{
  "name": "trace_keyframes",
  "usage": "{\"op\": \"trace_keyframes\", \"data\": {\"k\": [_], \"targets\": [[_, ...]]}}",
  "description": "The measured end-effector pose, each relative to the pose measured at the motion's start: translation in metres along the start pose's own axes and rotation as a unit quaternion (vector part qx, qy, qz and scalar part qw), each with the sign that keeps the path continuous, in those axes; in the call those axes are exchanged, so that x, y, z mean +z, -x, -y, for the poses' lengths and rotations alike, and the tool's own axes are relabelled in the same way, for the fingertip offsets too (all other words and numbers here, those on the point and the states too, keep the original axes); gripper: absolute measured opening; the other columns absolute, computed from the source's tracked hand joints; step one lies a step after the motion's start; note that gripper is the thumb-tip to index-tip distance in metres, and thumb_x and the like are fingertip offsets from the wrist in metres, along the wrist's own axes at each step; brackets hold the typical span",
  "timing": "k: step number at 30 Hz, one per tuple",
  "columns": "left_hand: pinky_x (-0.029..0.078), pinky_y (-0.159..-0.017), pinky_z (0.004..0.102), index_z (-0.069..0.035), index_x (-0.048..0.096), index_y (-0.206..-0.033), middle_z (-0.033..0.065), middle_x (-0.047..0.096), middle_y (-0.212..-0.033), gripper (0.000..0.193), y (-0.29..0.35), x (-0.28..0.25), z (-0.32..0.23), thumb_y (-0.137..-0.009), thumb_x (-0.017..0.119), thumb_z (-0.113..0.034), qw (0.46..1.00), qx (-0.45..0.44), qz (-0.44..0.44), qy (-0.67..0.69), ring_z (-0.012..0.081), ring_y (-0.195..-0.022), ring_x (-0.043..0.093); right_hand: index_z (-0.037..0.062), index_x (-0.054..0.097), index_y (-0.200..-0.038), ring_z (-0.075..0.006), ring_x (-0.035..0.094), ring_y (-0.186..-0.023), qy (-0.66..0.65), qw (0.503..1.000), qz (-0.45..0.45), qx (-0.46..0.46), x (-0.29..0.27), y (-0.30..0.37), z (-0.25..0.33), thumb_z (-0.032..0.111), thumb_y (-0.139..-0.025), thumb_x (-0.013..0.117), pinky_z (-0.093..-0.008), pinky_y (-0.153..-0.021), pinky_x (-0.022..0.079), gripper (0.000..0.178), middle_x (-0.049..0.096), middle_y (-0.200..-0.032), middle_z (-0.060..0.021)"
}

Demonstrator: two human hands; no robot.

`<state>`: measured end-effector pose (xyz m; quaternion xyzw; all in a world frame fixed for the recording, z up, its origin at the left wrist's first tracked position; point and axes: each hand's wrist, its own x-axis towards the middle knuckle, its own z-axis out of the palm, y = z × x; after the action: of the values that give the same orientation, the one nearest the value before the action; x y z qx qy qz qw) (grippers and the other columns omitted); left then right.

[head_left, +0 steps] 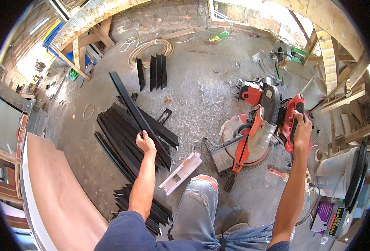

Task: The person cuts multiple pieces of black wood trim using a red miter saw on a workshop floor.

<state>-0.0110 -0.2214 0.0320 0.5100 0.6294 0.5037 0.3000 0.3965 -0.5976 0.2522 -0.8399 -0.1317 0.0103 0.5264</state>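
Note:
My left hand (pixel 146 143) is closed round a long black metal strip (pixel 131 108), which slants up and away to the left. Beneath it lies a pile of similar black strips (pixel 117 136) on the floor. On the right, my right hand (pixel 303 130) wraps round the red handle (pixel 293 119) with a black grip, beside the red and grey mitre saw (pixel 245 144). The saw's round base and blade guard face me. A white plastic tray-like piece (pixel 181 173) lies between the strips and my knee.
Shorter black strips (pixel 158 72) and a coiled hose (pixel 132 54) lie farther off. Another saw-like machine (pixel 280 54) stands at the far right. A paintbrush (pixel 278 174), a white bucket (pixel 339 171) and boxes (pixel 329 218) sit to my right; a wooden board (pixel 61 188) is at left.

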Motion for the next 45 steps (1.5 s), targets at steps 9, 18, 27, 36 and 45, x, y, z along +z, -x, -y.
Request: {"op": "trace_keyframes", "data": {"k": [9, 18, 27, 36, 45], "targets": [[0.051, -0.098, 0.0443, 0.014, 0.057, -0.124, 0.0315, 0.061, -0.127, 0.047, -0.061, 0.053, 0.044, -0.091, 0.063, -0.019, 0.977, -0.157, 0.002, -0.147, 0.0412, -0.117, 0.062, 0.0005, 0.065, -0.083, -0.0134, 0.047, -0.060, 0.033, 0.999, -0.018, 0.015, -0.001, 0.006, 0.009, 0.036, -0.090, 0.061, -0.0327, -0.060, 0.040, 0.037, 0.052, -0.064, -0.0029], [0.050, -0.099, 0.0426, 0.019, 0.056, -0.121, 0.0334, 0.060, -0.127, 0.052, -0.084, 0.074, 0.064, -0.088, 0.066, -0.020, 0.979, -0.143, 0.043, -0.141, 0.0387, -0.121, 0.060, 0.0008, 0.068, -0.080, -0.0103, 0.050, -0.056, 0.035, 0.999, -0.007, 0.013, 0.000, 0.003, 0.004, 0.033, -0.091, 0.059, -0.0280, -0.056, 0.040, 0.035, 0.061, -0.068, -0.0034], [0.055, -0.061, 0.0444, 0.009, 0.070, -0.103, 0.0189, 0.072, -0.090, 0.057, -0.124, 0.047, 0.037, -0.086, 0.074, -0.045, 0.943, -0.197, 0.119, -0.241, 0.0301, -0.076, 0.070, -0.0001, 0.063, -0.079, -0.0119, 0.048, -0.059, 0.007, 0.999, 0.000, 0.053, 0.002, 0.008, 0.016, 0.037, -0.089, 0.061, -0.0309, -0.059, 0.040, 0.038, 0.054, -0.064, -0.0034], [0.046, -0.101, 0.0579, 0.008, 0.059, -0.125, 0.0294, 0.062, -0.123, 0.064, -0.085, -0.107, 0.078, -0.090, 0.063, -0.046, 0.814, -0.169, -0.059, -0.552, 0.0452, -0.120, 0.059, -0.0007, 0.071, -0.081, -0.0104, 0.048, -0.055, 0.080, 0.996, -0.028, 0.031, -0.006, 0.003, 0.010, 0.040, -0.088, 0.062, -0.0298, -0.055, 0.038, 0.043, 0.057, -0.064, -0.0022], [0.047, -0.102, 0.0493, 0.010, 0.063, -0.120, 0.0278, 0.063, -0.125, 0.066, -0.099, -0.190, 0.145, -0.093, 0.060, -0.050, 0.806, -0.261, -0.101, -0.521, 0.0371, -0.117, 0.062, -0.0016, 0.070, -0.082, -0.0144, 0.054, -0.059, 0.057, 0.998, -0.028, 0.029, 0.001, 0.006, -0.001, 0.041, -0.088, 0.061, -0.0319, -0.060, 0.043, 0.044, 0.060, -0.065, -0.0068]]}}
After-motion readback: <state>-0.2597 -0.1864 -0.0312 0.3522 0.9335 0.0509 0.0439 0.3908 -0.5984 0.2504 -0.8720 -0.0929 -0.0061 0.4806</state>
